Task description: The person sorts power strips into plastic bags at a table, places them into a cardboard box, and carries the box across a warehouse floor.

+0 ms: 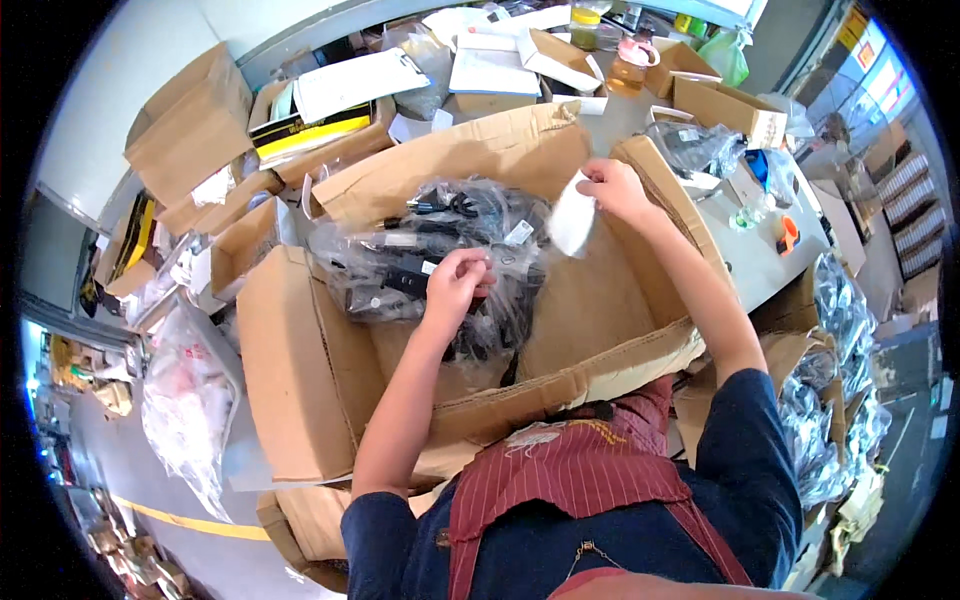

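Observation:
A large open cardboard box (290, 370) stands in front of me. Inside lies a heap of clear plastic bags (415, 275) with black cables and dark parts in them, several bearing small white labels. Over this heap is my left hand (458, 285), its fingers curled and pressed together; whatever they may hold is too small to make out. My right hand (617, 188), above the box's right side, pinches a white paper-like piece (572, 215) that hangs down, blurred at its lower edge.
Behind the box, the bench carries a clipboard with papers (360, 85), a pink-lidded jug (632, 68) and small cartons. An orange tape-like object (788, 235) lies to the right. Silvery plastic bags (845, 310) fill cartons at right; a clear plastic bag (188, 400) hangs at left.

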Demonstrator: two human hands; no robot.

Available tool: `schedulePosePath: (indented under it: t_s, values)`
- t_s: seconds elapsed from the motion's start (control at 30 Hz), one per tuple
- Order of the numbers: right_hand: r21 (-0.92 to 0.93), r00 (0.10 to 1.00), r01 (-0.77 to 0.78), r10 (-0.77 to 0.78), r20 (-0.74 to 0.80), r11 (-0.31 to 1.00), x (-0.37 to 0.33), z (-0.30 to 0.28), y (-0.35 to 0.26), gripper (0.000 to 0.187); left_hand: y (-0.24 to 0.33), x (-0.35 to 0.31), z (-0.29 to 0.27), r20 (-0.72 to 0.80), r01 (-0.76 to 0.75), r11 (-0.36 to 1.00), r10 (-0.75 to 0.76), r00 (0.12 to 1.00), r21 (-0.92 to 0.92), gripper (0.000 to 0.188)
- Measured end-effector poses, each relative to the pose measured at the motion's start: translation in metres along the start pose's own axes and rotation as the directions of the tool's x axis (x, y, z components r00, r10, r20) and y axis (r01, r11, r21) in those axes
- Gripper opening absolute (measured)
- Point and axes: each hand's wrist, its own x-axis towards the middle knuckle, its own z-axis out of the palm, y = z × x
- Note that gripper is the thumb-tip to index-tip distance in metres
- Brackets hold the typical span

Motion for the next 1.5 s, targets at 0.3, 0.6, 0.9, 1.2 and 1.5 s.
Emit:
schedulePosePath:
  t_s: [0.3, 0.6, 0.9, 1.2, 1.5]
  values:
    - [0.604, 0.925, 0.327, -0.377, -0.047, 0.727, -0.066, 0.020, -0.055, 0.014, 0.018, 0.004, 0.004, -0.134, -0.280, 0.956, 0.268, 0.954, -0.082, 0.060]
    - [0.346, 0.790, 0.604, -0.595, -0.145, 0.718, -0.063, 0.022, -0.052, 0.033, 0.019, -0.003, 0.008, -0.165, -0.390, 0.920, 0.379, 0.910, -0.035, 0.042]
    - [0.069, 0.668, 0.740, -0.743, 0.034, 0.669, -0.080, 0.019, -0.094, 0.060, 0.017, -0.006, 0.016, -0.133, -0.488, 0.844, 0.522, 0.843, 0.222, 0.020]
    - [0.378, 0.876, 0.342, -0.437, 0.203, 0.860, -0.080, 0.033, -0.075, 0.018, 0.026, -0.005, 0.015, -0.109, -0.318, 0.939, 0.306, 0.946, -0.130, 0.026]
    - [0.498, 0.838, 0.249, -0.442, 0.319, 0.831, -0.079, 0.034, -0.080, 0.025, 0.018, -0.011, 0.015, -0.026, -0.293, 0.956, 0.293, 0.956, -0.003, 0.017]
